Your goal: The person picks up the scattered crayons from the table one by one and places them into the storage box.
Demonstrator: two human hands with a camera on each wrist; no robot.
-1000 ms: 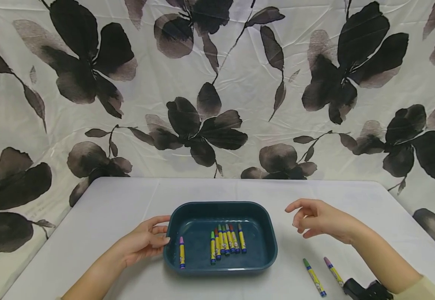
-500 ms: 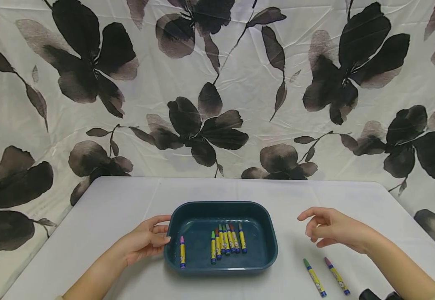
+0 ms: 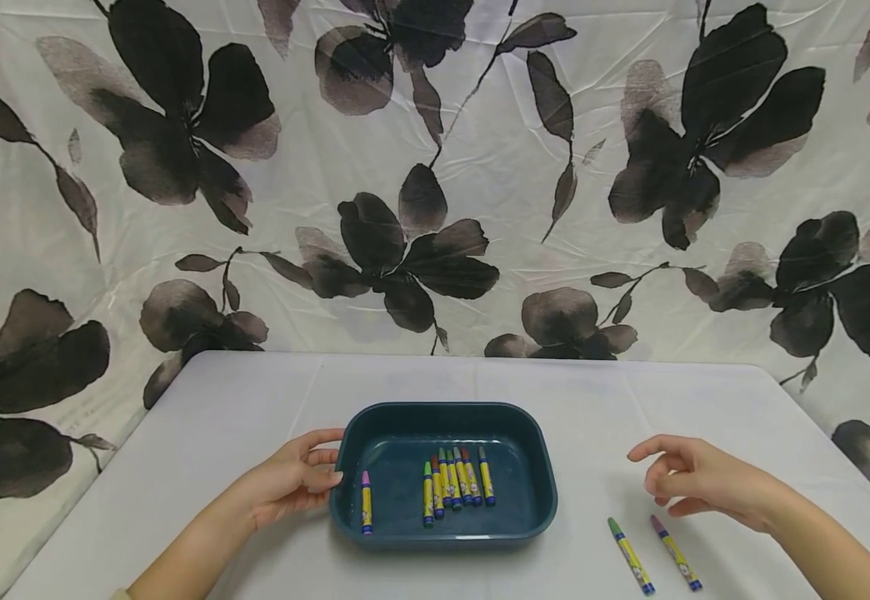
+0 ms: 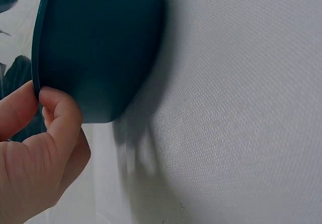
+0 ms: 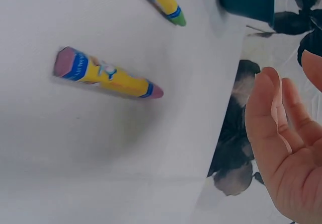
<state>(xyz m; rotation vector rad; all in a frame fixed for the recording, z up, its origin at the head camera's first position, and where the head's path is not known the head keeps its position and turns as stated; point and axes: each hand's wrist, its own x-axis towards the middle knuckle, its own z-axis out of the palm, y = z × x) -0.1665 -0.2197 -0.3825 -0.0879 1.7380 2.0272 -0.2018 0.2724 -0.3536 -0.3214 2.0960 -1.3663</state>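
Note:
A dark teal tray (image 3: 442, 543) stands on the white table. My left hand (image 3: 288, 482) pinches its left rim; in the left wrist view, thumb and forefinger of that hand (image 4: 43, 148) meet over the rim of the tray (image 4: 100, 48). Several yellow-wrapped crayons (image 3: 456, 483) lie side by side inside, and a pink-tipped crayon (image 3: 367, 504) lies apart at the left. My right hand (image 3: 697, 479) hovers right of the tray with loosely bent fingers, holding nothing. Below it, a green crayon (image 3: 632, 557) and a mauve crayon (image 3: 677, 553) lie on the table.
The white-covered table (image 3: 255, 392) extends around the tray. A white cloth (image 3: 510, 192) with dark flowers hangs behind its far edge.
My right hand has moved right and toward me, away from the tray, and the black wrist device has left the head view. The left hand keeps its hold on the rim.

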